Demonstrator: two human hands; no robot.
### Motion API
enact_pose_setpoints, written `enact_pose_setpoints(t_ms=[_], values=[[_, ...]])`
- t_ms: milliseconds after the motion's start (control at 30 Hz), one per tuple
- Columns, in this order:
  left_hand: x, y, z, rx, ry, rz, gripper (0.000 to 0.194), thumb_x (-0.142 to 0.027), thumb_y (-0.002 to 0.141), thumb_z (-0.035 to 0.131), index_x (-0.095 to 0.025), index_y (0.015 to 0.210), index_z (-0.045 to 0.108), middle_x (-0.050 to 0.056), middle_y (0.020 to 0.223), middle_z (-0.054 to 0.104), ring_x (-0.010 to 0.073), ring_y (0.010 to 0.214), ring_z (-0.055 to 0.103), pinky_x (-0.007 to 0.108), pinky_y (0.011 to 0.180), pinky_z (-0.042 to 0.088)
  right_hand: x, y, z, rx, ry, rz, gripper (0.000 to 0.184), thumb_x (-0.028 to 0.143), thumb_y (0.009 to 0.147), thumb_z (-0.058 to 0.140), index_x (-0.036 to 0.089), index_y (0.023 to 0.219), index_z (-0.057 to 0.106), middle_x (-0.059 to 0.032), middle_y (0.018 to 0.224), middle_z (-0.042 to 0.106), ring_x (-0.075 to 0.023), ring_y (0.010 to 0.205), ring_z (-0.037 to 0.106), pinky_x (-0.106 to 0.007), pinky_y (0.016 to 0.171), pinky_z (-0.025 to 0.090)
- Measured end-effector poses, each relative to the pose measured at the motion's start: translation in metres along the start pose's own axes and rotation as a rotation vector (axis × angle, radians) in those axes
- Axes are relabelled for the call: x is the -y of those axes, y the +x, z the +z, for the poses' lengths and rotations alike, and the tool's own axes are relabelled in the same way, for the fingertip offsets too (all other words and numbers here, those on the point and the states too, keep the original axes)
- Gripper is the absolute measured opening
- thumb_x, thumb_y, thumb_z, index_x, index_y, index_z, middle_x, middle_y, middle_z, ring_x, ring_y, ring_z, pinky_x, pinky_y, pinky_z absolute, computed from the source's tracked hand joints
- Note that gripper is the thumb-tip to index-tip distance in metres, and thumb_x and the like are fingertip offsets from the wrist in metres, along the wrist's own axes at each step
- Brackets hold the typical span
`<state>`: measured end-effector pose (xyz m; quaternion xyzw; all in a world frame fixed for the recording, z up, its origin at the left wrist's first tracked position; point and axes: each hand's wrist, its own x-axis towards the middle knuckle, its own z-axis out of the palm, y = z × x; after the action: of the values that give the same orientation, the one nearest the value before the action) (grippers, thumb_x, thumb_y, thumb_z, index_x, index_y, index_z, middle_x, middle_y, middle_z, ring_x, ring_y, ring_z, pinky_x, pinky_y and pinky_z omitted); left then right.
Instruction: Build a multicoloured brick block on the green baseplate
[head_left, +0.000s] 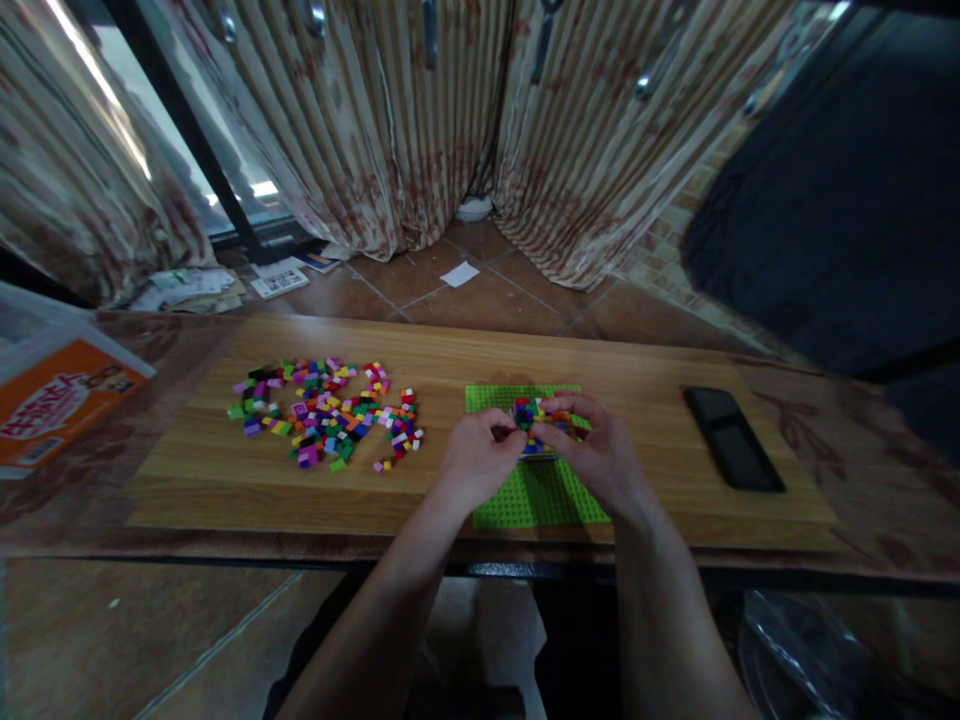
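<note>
A small build of multicoloured toy bricks (541, 432) stands on a green studded baseplate (517, 503). My left hand (484, 450) is closed at the build's left side, thumb and fingers bent toward it. From the right, my right hand (592, 445) curls round the build with its fingers on the top and far side. Both hands touch the build and cover part of it. Whether a single loose brick sits between the left fingertips is too small to tell.
Loose coloured bricks (330, 425) lie scattered on the wooden board (202, 490) to the left. A dark tablet-like device (733, 440) rests at the right. An orange-labelled plastic box (67, 400) stands at the far left. Curtains (420, 130) hang beyond the table.
</note>
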<state>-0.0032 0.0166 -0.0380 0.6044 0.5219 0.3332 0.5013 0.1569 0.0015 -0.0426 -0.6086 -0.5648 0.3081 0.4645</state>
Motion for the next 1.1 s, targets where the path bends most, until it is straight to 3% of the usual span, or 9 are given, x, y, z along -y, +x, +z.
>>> enact_pose_setpoints(t_ms=[400, 567, 633, 733, 800, 867, 967, 1100], values=[[0.0, -0.001, 0.0, -0.008, 0.032, 0.017, 0.013, -0.022, 0.076, 0.057, -0.017, 0.065, 0.062, -0.002, 0.059, 0.057, 0.0121, 0.057, 0.051, 0.025, 0.056, 0.034, -0.001, 0.002, 0.008, -0.105, -0.108, -0.033, 0.022, 0.034, 0.066, 0.076, 0.023, 0.084, 0.07, -0.0071, 0.097, 0.068, -0.0248, 0.094, 0.062, -0.054, 0.092, 0.047], [0.002, 0.002, -0.003, -0.009, -0.066, -0.007, 0.015, -0.026, 0.077, 0.061, -0.015, 0.068, 0.064, -0.002, 0.06, 0.056, 0.0105, 0.057, 0.049, 0.024, 0.056, 0.034, 0.001, 0.0, 0.004, -0.023, 0.073, 0.073, 0.028, 0.035, 0.064, 0.079, 0.022, 0.086, 0.069, -0.0062, 0.095, 0.069, -0.0229, 0.086, 0.066, -0.046, 0.08, 0.054], [0.001, 0.003, -0.008, -0.052, -0.179, -0.052, 0.018, -0.029, 0.078, 0.061, -0.015, 0.068, 0.065, -0.003, 0.059, 0.053, 0.0088, 0.055, 0.045, 0.023, 0.053, 0.032, 0.003, 0.0, 0.002, -0.016, 0.208, 0.13, 0.031, 0.037, 0.064, 0.08, 0.022, 0.088, 0.068, -0.0042, 0.091, 0.069, -0.0198, 0.077, 0.066, -0.041, 0.073, 0.055], [-0.005, 0.002, -0.017, -0.095, -0.506, -0.188, 0.023, -0.037, 0.079, 0.064, -0.014, 0.074, 0.065, -0.003, 0.061, 0.052, 0.0056, 0.048, 0.04, 0.02, 0.048, 0.028, 0.008, 0.002, 0.001, -0.149, 0.316, 0.081, 0.024, 0.036, 0.068, 0.077, 0.023, 0.086, 0.067, -0.0024, 0.091, 0.069, -0.0167, 0.074, 0.066, -0.036, 0.07, 0.056], [-0.011, 0.001, -0.023, -0.078, -0.759, -0.27, 0.031, -0.044, 0.081, 0.064, -0.014, 0.08, 0.065, 0.0, 0.067, 0.058, 0.0056, 0.051, 0.045, 0.019, 0.049, 0.035, 0.012, 0.002, 0.003, -0.239, 0.308, -0.005, 0.017, 0.034, 0.072, 0.074, 0.023, 0.083, 0.068, -0.0029, 0.093, 0.068, -0.0169, 0.08, 0.065, -0.035, 0.072, 0.055], [-0.016, 0.0, -0.027, -0.03, -0.965, -0.3, 0.038, -0.05, 0.085, 0.058, -0.013, 0.085, 0.066, 0.006, 0.079, 0.065, 0.0095, 0.064, 0.058, 0.022, 0.062, 0.047, 0.017, 0.0, 0.006, -0.264, 0.249, -0.09, 0.011, 0.033, 0.076, 0.071, 0.024, 0.082, 0.069, -0.0035, 0.094, 0.068, -0.0182, 0.086, 0.065, -0.036, 0.076, 0.054], [-0.022, -0.002, -0.029, 0.063, -1.152, -0.281, 0.048, -0.055, 0.091, 0.045, -0.012, 0.093, 0.066, 0.013, 0.097, 0.069, 0.0176, 0.092, 0.065, 0.028, 0.083, 0.051, 0.029, -0.006, 0.014, -0.225, 0.095, -0.232, 0.004, 0.03, 0.08, 0.068, 0.027, 0.082, 0.071, -0.0028, 0.091, 0.066, -0.0197, 0.092, 0.063, -0.04, 0.084, 0.051], [-0.025, -0.005, -0.029, 0.149, -1.204, -0.233, 0.052, -0.057, 0.093, 0.038, -0.013, 0.101, 0.066, 0.013, 0.107, 0.068, 0.0187, 0.103, 0.063, 0.027, 0.086, 0.05, 0.045, -0.014, 0.027, -0.069, -0.081, -0.328, 0.008, 0.027, 0.084, 0.064, 0.029, 0.087, 0.072, -0.0028, 0.097, 0.066, -0.0202, 0.096, 0.062, -0.041, 0.087, 0.049]])
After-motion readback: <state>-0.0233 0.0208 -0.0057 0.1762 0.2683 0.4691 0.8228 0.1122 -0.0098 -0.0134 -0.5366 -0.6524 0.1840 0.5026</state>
